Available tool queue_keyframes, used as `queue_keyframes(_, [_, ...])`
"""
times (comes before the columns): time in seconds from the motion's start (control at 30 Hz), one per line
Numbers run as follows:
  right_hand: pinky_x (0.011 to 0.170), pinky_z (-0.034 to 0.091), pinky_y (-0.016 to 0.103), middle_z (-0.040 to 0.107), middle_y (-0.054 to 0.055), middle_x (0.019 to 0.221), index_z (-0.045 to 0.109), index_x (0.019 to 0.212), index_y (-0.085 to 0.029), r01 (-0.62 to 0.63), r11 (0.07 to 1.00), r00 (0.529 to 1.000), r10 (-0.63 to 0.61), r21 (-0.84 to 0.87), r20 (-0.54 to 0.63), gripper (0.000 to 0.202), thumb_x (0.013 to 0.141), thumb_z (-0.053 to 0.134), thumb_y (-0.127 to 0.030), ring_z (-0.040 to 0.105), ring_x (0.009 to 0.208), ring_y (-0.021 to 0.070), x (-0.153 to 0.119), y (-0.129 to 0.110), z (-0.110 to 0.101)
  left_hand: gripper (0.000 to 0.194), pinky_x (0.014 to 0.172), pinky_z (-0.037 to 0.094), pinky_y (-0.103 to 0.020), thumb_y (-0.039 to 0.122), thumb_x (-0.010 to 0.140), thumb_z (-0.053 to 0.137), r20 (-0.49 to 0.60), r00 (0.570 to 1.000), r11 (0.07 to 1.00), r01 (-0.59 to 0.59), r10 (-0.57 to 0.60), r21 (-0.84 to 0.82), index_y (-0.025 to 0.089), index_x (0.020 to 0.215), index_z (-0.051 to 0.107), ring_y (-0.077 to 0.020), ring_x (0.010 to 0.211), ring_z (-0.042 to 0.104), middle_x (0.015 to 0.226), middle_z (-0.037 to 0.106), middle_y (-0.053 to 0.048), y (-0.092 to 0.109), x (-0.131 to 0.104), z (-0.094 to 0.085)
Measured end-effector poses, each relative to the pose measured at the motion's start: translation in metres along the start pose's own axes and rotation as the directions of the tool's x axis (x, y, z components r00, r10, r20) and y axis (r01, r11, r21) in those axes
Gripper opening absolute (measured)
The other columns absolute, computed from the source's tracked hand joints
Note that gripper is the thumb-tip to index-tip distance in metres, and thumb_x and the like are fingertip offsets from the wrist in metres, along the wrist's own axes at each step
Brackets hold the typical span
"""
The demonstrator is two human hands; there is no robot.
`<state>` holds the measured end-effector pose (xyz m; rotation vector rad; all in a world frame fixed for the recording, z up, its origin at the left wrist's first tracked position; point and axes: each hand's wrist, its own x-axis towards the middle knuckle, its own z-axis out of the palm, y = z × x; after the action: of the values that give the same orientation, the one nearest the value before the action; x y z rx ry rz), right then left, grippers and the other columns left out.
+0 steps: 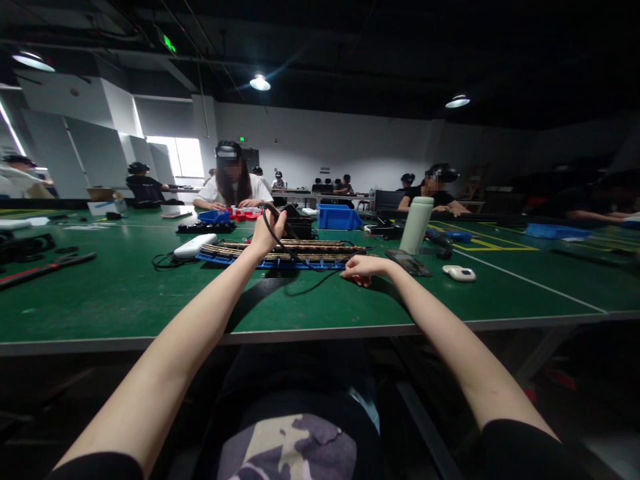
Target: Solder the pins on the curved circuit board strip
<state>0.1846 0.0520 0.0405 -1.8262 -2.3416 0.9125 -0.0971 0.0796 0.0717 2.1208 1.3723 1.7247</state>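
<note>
My left hand (270,230) is raised over the middle of a long blue frame with brass-coloured strips (233,253). Its fingers are closed round a black cable (274,235), which loops down across the strips to the right. Low at the right end of the frame, my right hand (367,268) has its fingers pinched together. The cable's lower stretch leads to those fingertips; the exact grip is partly hidden. Left of the frame lies a white rounded device (195,246) with a dark cord.
A pale green bottle (417,227) stands beyond my right hand, by a dark flat packet (407,262) and a small white case (459,273). Behind the frame is a blue bin (339,217). A co-worker (233,180) sits opposite. A black-and-red tool (47,269) lies left.
</note>
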Motion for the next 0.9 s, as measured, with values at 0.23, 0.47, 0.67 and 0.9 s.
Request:
queue_keyframes(0.23, [0.044,0.042,0.019,0.054,-0.004,0.051,0.048,0.071,-0.017,0.002,1.000,1.000,-0.002,0.004,0.006,0.038,0.089,0.062,-0.048,0.052,0.042,0.0079,0.000,0.000,0.000,0.024,0.065,0.051,-0.029,0.037,0.091,0.046,0.046,0.999,0.998,0.011,-0.008,-0.057,0.020,0.076,0.055,-0.0195,0.055,0.063,0.050,0.057,0.000,0.008,-0.005,-0.004])
queue_keyframes(0.47, [0.045,0.043,0.020,0.055,-0.004,0.051,0.048,0.072,-0.017,-0.001,1.000,1.000,0.001,0.012,-0.002,0.044,0.083,0.066,-0.056,0.053,0.041,0.0085,0.002,0.001,0.000,0.023,0.064,0.052,-0.030,0.037,0.090,0.047,0.057,0.998,0.996,0.024,-0.019,-0.087,0.020,0.075,0.052,-0.0202,0.055,0.065,0.050,0.058,0.000,0.012,-0.008,-0.002])
queue_keyframes(0.67, [0.046,0.043,0.021,0.055,-0.003,0.050,0.049,0.072,-0.017,-0.004,1.000,1.000,0.004,0.009,-0.001,0.040,0.086,0.064,-0.052,0.051,0.041,0.0083,0.001,0.000,0.001,0.023,0.063,0.052,-0.029,0.038,0.090,0.046,0.068,0.998,0.994,0.018,-0.011,-0.104,0.021,0.073,0.049,-0.0190,0.054,0.064,0.050,0.057,0.000,0.011,-0.008,0.001])
queue_keyframes(0.9, [0.046,0.043,0.021,0.055,-0.004,0.051,0.048,0.072,-0.017,-0.003,1.000,1.000,0.003,0.011,-0.003,0.042,0.084,0.065,-0.054,0.051,0.041,0.0082,0.001,0.000,0.001,0.024,0.062,0.052,-0.029,0.038,0.089,0.046,0.092,0.996,0.996,0.022,-0.014,-0.081,0.020,0.074,0.052,-0.0197,0.054,0.064,0.047,0.056,0.001,0.007,-0.007,0.002])
